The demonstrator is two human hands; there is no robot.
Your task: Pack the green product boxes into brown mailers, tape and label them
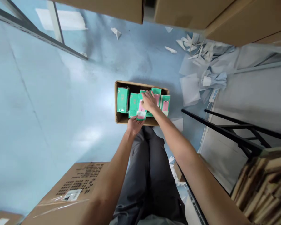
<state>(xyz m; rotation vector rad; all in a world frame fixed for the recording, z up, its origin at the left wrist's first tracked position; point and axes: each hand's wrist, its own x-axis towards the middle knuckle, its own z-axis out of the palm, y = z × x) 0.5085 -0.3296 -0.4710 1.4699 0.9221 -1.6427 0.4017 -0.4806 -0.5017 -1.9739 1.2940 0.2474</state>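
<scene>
An open cardboard box [116,101] sits on the floor in front of my feet, with several green product boxes inside. My left hand [135,125] is at its near side, palm up, fingertips under the lower edge of a green-and-pink box [141,109]. From above, my right hand [149,101] reaches onto the upper part of that same box, its fingers curled over it. The box is gripped between both hands. To its left stand a plain green box [123,99] and another green box [133,104]; to the right is a green-and-pink box [165,104]. My right hand partly covers the boxes behind it.
A large taped carton [72,187] stands at lower left. Brown cartons [182,12] line the top. A grey metal frame [58,37] is at upper left, black metal bars [224,128] at right. Paper scraps [189,89] litter the floor, and folded cardboard [267,181] is stacked lower right.
</scene>
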